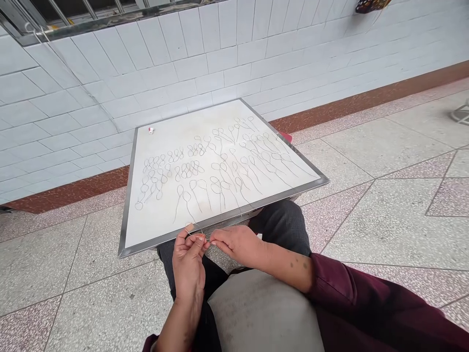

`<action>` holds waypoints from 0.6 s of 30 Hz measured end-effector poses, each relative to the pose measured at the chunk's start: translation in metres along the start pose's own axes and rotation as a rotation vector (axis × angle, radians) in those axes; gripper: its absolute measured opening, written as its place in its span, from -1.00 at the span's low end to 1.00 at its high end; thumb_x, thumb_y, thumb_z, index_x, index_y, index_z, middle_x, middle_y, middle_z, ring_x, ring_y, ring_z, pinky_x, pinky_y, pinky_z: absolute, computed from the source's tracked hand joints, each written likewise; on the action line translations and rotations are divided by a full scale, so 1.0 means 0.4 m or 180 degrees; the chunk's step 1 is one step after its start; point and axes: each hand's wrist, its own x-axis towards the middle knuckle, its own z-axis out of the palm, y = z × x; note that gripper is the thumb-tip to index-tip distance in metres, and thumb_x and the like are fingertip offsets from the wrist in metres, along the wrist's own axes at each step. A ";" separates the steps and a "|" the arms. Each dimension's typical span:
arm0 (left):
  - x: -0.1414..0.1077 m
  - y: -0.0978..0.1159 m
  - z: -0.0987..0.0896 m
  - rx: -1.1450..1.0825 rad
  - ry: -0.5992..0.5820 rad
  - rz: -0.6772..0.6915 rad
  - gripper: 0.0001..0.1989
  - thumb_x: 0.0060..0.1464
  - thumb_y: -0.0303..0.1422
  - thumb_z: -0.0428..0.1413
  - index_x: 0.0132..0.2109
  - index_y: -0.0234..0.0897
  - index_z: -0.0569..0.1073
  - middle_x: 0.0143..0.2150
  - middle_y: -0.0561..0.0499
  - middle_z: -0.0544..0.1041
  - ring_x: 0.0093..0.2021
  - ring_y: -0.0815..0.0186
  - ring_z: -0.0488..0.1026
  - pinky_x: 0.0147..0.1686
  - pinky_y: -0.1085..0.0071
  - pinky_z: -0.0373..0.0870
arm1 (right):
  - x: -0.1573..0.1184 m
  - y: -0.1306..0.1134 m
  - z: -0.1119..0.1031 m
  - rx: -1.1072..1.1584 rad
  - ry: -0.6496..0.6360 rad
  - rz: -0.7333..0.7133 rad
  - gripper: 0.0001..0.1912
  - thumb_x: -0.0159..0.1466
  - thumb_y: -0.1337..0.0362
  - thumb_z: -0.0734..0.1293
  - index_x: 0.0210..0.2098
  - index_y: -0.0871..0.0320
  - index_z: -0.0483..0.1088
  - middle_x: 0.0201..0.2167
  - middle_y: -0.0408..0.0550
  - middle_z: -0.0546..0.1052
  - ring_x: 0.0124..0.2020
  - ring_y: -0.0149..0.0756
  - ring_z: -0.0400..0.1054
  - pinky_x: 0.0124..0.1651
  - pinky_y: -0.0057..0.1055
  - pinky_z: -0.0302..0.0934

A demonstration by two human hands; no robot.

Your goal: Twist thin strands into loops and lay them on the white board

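A thin wire loop (198, 225) is held between my two hands at the near edge of the white board. My left hand (188, 261) pinches it with thumb and fingers, and a tan bandage or tape wraps one fingertip. From the right, my right hand (238, 243) grips the wire's twisted end with thumb and forefinger, close to the left fingertips. Several looped wires with long tails (252, 166) lie on the right part of the board. Double-looped wire pieces (186, 168) are grouped in rows on its left part.
The white board (157, 230) has a grey metal rim and stands over my knees. A small red and white object (151, 130) sits at its far left corner. Behind it is a white tiled wall (205, 63) with a barred window (88, 14). Something red (286, 137) shows beyond the right edge.
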 end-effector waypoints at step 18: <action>0.008 -0.019 0.022 0.0079 0.0312 0.0255 -0.52 -0.28 -0.47 0.41 -0.15 -0.25 0.46 -0.49 0.15 0.52 -0.40 0.38 0.49 -0.36 0.45 0.43 | 0.005 -0.030 0.047 -0.1068 -0.0092 0.0312 -0.90 0.41 0.35 0.24 -0.25 0.15 0.37 -0.44 -0.12 0.55 -0.41 -0.32 0.42 -0.43 -0.41 0.04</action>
